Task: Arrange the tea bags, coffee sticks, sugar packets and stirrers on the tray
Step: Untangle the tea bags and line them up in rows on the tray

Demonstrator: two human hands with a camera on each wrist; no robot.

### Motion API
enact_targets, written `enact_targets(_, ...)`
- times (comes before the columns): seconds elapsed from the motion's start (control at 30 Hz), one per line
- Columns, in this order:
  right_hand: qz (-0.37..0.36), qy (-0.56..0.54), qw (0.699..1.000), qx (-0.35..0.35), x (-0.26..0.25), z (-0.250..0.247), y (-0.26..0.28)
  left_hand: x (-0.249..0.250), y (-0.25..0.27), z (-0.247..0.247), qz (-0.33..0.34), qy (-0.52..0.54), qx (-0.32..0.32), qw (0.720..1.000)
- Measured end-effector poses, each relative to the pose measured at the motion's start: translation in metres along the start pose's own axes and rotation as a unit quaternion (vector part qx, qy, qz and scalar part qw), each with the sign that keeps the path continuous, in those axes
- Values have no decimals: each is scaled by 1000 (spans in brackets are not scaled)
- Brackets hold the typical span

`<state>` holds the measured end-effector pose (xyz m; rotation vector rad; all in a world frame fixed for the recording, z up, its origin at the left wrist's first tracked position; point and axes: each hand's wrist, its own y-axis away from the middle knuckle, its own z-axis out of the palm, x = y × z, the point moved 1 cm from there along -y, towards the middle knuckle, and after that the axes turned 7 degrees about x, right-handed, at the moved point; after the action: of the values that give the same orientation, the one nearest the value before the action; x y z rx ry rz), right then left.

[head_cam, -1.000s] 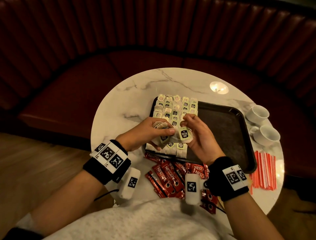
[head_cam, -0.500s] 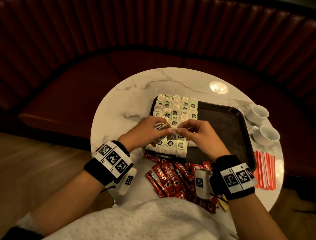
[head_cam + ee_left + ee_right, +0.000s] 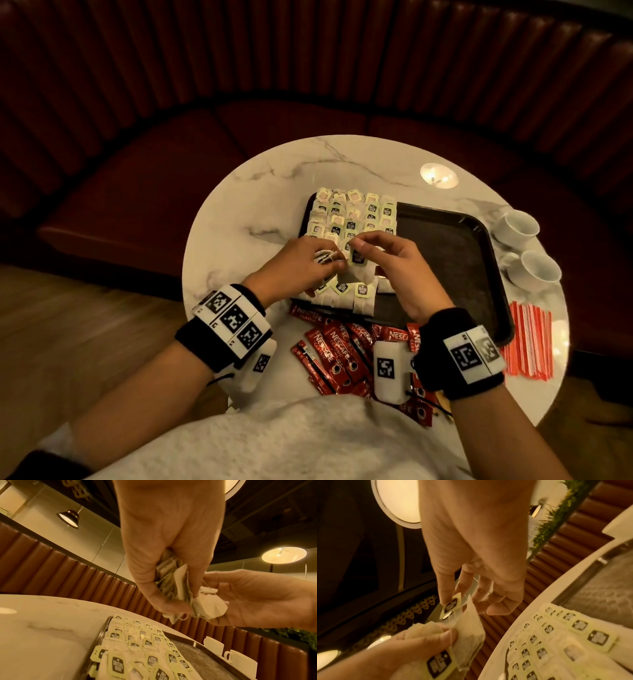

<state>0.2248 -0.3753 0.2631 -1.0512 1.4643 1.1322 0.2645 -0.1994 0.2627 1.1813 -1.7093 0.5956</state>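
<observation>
A dark tray (image 3: 448, 263) lies on the round marble table, its left part covered by rows of tea bags (image 3: 352, 216) with pale green tags. Over the tray's near left corner my left hand (image 3: 329, 263) grips a bundle of tea bags (image 3: 171, 577). Right beside it my right hand (image 3: 356, 245) pinches the tag (image 3: 452, 605) of one tea bag (image 3: 469, 632) between thumb and forefinger; the bag hangs against the bundle. Red coffee sticks (image 3: 339, 349) lie in a heap before the tray. Red-and-white striped stirrers (image 3: 529, 339) lie to its right.
Two white cups (image 3: 517, 228) (image 3: 539, 270) stand at the table's right edge beyond the tray. A lamp's reflection (image 3: 438, 175) shows on the marble behind it. A red padded bench curves around the table. The tray's right half shows bare.
The right hand brought its fingers to the left hand's bundle and now pinches a tea bag's tag beside it. The left hand has stayed over the tray's near left corner.
</observation>
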Motion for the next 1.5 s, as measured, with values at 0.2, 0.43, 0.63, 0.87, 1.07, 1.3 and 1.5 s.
enact_targets(0.2,34,-96,995,-12,2,-3,-3,-2,0,-2,-14,41,-17,999)
enact_targets(0.43,40,-124,991,6,7,-5,-2,-3,1,-5,-13,63,-28,998)
enact_targets(0.63,42,-159,986,16,5,-9,-3,-3,2,-9,-13,101,-22,995)
enact_targets(0.87,39,-129,989,58,10,-9,-5,-2,3,-10,-21,129,9,991)
enact_targets(1.07,18,-49,997,54,6,-6,-3,-5,3,-5,-31,152,38,987)
enact_targets(1.3,40,-51,993,-97,9,-8,3,-3,3,-8,-50,171,1,984)
enact_targets(1.5,41,-110,984,-137,9,-7,3,0,7,-12,-63,178,-77,979)
